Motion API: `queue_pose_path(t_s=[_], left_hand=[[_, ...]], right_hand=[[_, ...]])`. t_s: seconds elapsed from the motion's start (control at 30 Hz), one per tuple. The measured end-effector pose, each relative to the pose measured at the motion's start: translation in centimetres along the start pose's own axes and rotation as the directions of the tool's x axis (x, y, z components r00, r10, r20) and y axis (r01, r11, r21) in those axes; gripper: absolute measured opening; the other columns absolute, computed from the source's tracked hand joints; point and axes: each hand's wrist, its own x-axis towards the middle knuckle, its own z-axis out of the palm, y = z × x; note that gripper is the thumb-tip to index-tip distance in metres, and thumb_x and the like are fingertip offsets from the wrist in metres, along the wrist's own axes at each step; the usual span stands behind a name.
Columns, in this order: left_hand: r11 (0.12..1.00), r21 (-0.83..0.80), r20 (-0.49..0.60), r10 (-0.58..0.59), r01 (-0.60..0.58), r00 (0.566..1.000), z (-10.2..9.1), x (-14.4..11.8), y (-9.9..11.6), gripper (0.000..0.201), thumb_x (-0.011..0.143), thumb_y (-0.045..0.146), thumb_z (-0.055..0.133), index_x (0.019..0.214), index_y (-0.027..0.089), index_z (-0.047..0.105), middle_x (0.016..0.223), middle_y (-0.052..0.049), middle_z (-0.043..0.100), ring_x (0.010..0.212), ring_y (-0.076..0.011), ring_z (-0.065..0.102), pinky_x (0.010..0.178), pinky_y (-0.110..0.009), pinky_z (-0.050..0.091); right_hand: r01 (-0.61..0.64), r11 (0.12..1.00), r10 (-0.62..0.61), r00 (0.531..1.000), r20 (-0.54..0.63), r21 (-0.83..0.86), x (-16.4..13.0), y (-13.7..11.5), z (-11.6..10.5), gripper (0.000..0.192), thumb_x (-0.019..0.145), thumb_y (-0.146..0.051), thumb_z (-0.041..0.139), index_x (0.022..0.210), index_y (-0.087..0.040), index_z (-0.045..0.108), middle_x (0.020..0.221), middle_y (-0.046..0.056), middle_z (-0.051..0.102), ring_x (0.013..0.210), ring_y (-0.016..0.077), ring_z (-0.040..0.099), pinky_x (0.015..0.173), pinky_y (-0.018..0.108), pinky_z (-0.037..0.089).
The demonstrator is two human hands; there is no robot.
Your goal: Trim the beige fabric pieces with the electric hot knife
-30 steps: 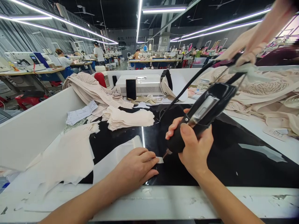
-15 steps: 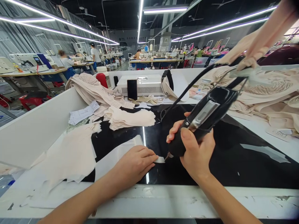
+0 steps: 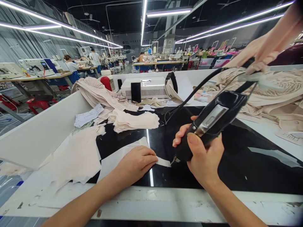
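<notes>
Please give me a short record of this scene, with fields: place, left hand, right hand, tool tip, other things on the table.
place: garment workshop, black glossy table
left hand: left hand lies flat, pressing a pale fabric piece
right hand: right hand wrapped around a black corded hand tool
tool tip: at the edge of the fabric strip
other things: stack of beige fabric pieces, white machine box, paper tickets

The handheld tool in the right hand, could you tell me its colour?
Black, with a silver panel; the tool shows best in the head view.
</notes>
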Motion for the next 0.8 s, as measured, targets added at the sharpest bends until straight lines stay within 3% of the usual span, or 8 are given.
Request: queue_pose_path(t_s=[0.4,0.63,0.8], left_hand=[[1.000,0.009,-0.011,0.029,-0.028,1.000,0.1,0.1,0.1,0.024,0.124,0.018,0.066,0.111,0.019,0.086,0.118,-0.007,0.088,0.106,-0.0217,0.084,0.095,-0.032,0.067],[1.000,0.001,0.008,0.017,-0.018,1.000,0.5,0.0,-0.1,0.023,0.124,0.020,0.066,0.113,0.021,0.086,0.119,-0.006,0.088,0.107,-0.0221,0.084,0.097,-0.033,0.066],[1.000,-0.002,-0.007,0.029,-0.029,1.000,0.8,0.0,-0.2,0.025,0.126,0.022,0.063,0.113,0.020,0.085,0.118,-0.006,0.088,0.105,-0.0228,0.083,0.096,-0.033,0.065]], right_hand=[[-0.007,1.000,0.009,0.999,-0.053,0.023,0.8,-0.2,0.7,0.055,0.093,-0.054,0.105,0.125,-0.029,0.068,0.082,-0.006,0.077,0.058,0.0163,0.070,0.054,0.029,0.065],[0.027,0.998,-0.026,0.999,-0.026,0.062,1.0,1.1,2.6,0.046,0.098,-0.056,0.101,0.113,-0.028,0.068,0.082,-0.006,0.076,0.058,0.0139,0.069,0.056,0.027,0.064],[0.025,0.999,-0.023,0.999,-0.024,0.044,0.6,2.0,2.8,0.041,0.100,-0.052,0.098,0.116,-0.029,0.068,0.085,-0.006,0.076,0.061,0.0139,0.070,0.058,0.027,0.065]])
